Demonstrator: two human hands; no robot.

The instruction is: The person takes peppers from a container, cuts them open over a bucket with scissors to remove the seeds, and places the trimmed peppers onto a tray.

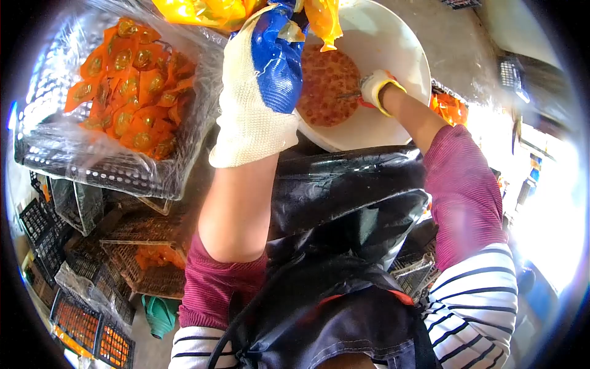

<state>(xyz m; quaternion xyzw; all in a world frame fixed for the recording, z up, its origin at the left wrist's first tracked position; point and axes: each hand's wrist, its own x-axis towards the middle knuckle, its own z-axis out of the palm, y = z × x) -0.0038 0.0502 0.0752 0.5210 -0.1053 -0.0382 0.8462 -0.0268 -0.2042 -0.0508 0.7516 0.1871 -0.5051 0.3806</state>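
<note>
My left hand (pixel 270 67), in a white knit glove with a blue coated palm, is raised at the top centre, its fingers wrapped round an orange-yellow plastic packet (pixel 326 23). More of the shiny orange-yellow plastic (pixel 206 11) shows to the left of that hand. A large white tub (pixel 399 37) stands at the upper right, with a mass of orange-red pieces (pixel 329 86) inside. Within the tub, my right hand (pixel 376 91), in a white glove with a yellow cuff, is closed on a thin dark tool with a red part (pixel 359 98), near the orange-red pieces.
At the left, a plastic-lined crate (pixel 55 157) holds several orange packets (pixel 132 86). Below it are stacked crates (pixel 147 270) and a green object (pixel 161 315). More orange packets (pixel 452 109) lie right of the tub. A black apron (pixel 344 190) covers my lap.
</note>
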